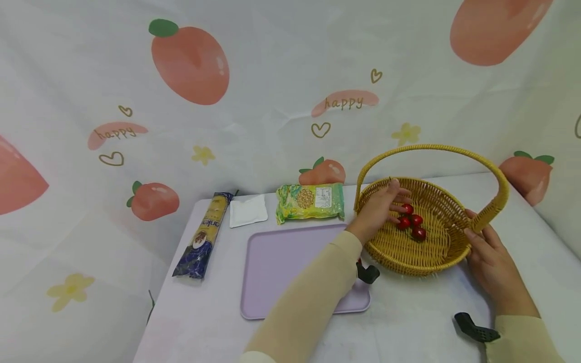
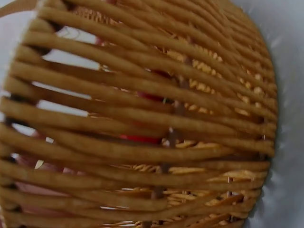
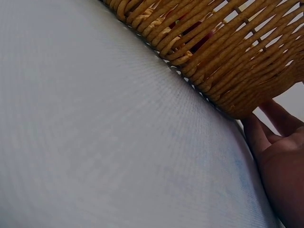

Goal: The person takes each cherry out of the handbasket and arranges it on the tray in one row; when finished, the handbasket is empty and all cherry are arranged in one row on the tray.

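A yellow-brown wicker basket point(image 1: 436, 257) with a tall arched handle stands on the right of the table. Several small, shiny red fruits point(image 1: 418, 233) lie together on its woven floor. My left hand point(image 1: 379, 206) reaches over the near left rim, its fingers extended inside the basket beside the fruits. With my right hand point(image 1: 492, 262) I hold the basket's right rim, thumb and fingers around it near the foot of the handle. In the left wrist view the basket's wicker wall point(image 2: 142, 114) fills most of the picture and hides the left hand's fingertips.
Left of the basket lies a lilac tray point(image 1: 268, 272), partly under my left forearm. Behind it are a green-yellow food packet point(image 1: 310, 202) and a white square packet point(image 1: 248, 210). A long blue-and-gold packet point(image 1: 204, 236) lies at the far left. A patterned cloth hangs behind the table.
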A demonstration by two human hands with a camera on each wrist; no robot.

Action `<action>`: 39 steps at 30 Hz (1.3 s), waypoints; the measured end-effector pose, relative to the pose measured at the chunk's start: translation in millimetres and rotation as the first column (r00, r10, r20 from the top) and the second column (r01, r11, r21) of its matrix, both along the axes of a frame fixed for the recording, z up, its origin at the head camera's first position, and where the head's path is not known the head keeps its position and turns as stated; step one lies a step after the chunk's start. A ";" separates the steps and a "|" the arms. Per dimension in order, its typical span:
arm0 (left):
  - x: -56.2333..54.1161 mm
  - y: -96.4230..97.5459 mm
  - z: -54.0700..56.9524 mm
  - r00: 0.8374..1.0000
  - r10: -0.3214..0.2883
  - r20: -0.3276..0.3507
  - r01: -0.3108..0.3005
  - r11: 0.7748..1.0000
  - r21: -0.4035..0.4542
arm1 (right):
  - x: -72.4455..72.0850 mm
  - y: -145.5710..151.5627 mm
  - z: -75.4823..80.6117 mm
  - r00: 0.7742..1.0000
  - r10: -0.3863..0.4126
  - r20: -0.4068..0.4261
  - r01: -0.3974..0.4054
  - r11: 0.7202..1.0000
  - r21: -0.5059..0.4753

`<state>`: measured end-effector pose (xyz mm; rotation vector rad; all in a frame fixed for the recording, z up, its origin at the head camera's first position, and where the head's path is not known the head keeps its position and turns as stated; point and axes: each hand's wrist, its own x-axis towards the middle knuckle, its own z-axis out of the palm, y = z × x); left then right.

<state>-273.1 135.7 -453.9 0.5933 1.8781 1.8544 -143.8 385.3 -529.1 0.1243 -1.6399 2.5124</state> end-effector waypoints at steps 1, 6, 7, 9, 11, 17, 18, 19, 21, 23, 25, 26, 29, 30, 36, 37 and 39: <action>-0.4 0.4 -0.5 1.000 0.003 -0.009 -0.003 1.000 -0.011 | -0.5 -0.5 0.3 1.000 -0.001 -0.006 0.001 1.000 -0.001; -2.4 0.8 -1.8 0.998 -0.004 -0.058 -0.002 0.995 -0.105 | -3.1 -2.4 1.3 1.000 -0.003 -0.023 0.003 1.000 0.001; -2.7 1.0 -1.9 0.998 -0.010 -0.059 0.003 0.993 -0.117 | -3.3 -2.5 1.5 1.000 -0.003 -0.023 0.003 1.000 0.003; -3.0 1.9 -2.2 0.998 -0.017 -0.055 0.009 0.991 -0.136 | -3.6 -2.1 1.7 1.000 -0.003 -0.021 0.003 1.000 0.001; -2.7 3.2 -2.6 0.998 -0.026 -0.048 0.019 0.988 -0.152 | -3.5 -1.6 1.9 1.000 -0.005 -0.021 0.005 1.000 -0.003; 0.7 6.1 -3.4 0.999 -0.024 -0.043 0.014 0.974 -0.225 | -1.8 -1.1 0.6 1.000 -0.003 -0.021 0.003 1.000 -0.018; 1.1 6.4 -3.5 0.999 -0.022 -0.046 0.011 0.972 -0.236 | -1.6 -1.2 0.3 1.000 -0.002 -0.024 0.002 1.000 -0.019; 1.5 6.3 -3.6 0.998 -0.022 -0.052 0.008 0.969 -0.246 | -1.4 -1.4 0.1 1.000 -0.002 -0.027 0.002 1.000 -0.015; 1.8 6.6 -3.9 0.998 -0.021 -0.057 0.005 0.963 -0.270 | -1.2 -1.7 -0.2 0.999 -0.001 -0.034 0.001 1.000 -0.015; 1.8 7.2 -4.7 0.996 -0.051 -0.067 0.029 0.953 -0.302 | -0.8 -1.8 -0.4 0.999 0.000 -0.037 0.000 1.000 -0.012; 1.2 8.1 -6.2 0.991 -0.100 -0.088 0.063 0.933 -0.355 | -0.7 -1.6 -0.9 0.999 -0.001 -0.040 0.001 1.000 -0.012; 0.9 8.3 -7.1 0.986 -0.129 -0.103 0.080 0.920 -0.385 | -0.5 -1.7 -0.9 0.999 -0.002 -0.039 0.001 1.000 -0.011; 0.6 8.3 -7.8 0.964 -0.210 -0.164 0.107 0.868 -0.484 | -0.1 -1.8 -0.7 1.000 -0.005 -0.026 0.005 1.000 0.000; 0.8 8.3 -7.8 0.958 -0.227 -0.177 0.109 0.856 -0.506 | 0.2 -1.9 -0.6 1.000 -0.007 -0.021 0.007 1.000 0.001; 5.0 6.5 -5.1 0.956 -0.244 -0.161 0.112 0.813 -0.571 | 1.3 -2.1 0.7 1.000 -0.009 -0.003 0.009 1.000 0.014; 5.8 6.8 -4.8 0.959 -0.240 -0.152 0.110 0.807 -0.581 | 1.2 -2.3 0.7 1.000 -0.007 -0.005 0.007 1.000 0.017; 6.9 8.3 -4.7 0.962 -0.234 -0.139 0.104 0.788 -0.606 | 0.9 -2.7 0.8 1.000 -0.003 -0.010 0.004 1.000 0.021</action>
